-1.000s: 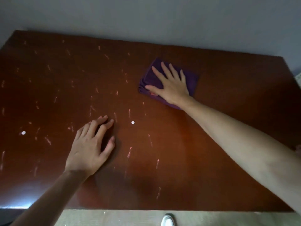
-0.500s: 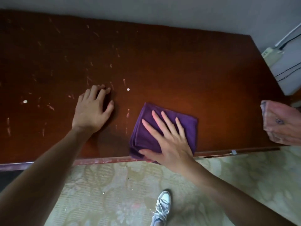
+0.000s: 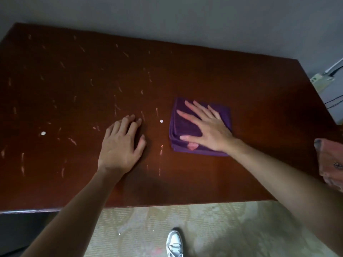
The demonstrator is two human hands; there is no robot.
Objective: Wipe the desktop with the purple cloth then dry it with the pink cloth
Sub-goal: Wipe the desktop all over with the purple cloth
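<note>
On tabletop [image 3: 241, 80]: right hand [image 3: 207, 128] flat, fingers spread, pressing purple cloth [image 3: 185, 127]; left hand [image 3: 120, 145] flat, empty, bracing. Risk: folded cloth bunching, pink cloth [image 3: 330, 164] knocked off edge.

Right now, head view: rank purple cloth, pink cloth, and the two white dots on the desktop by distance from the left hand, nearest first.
From the left hand:
1. White dot, just right of its fingertips.
2. Purple cloth, further right, under the right hand.
3. Second white dot, out to the left; close to the cloth's distance, so 2 and 3 are a loose call.
4. Pink cloth, at the far right edge.
</note>
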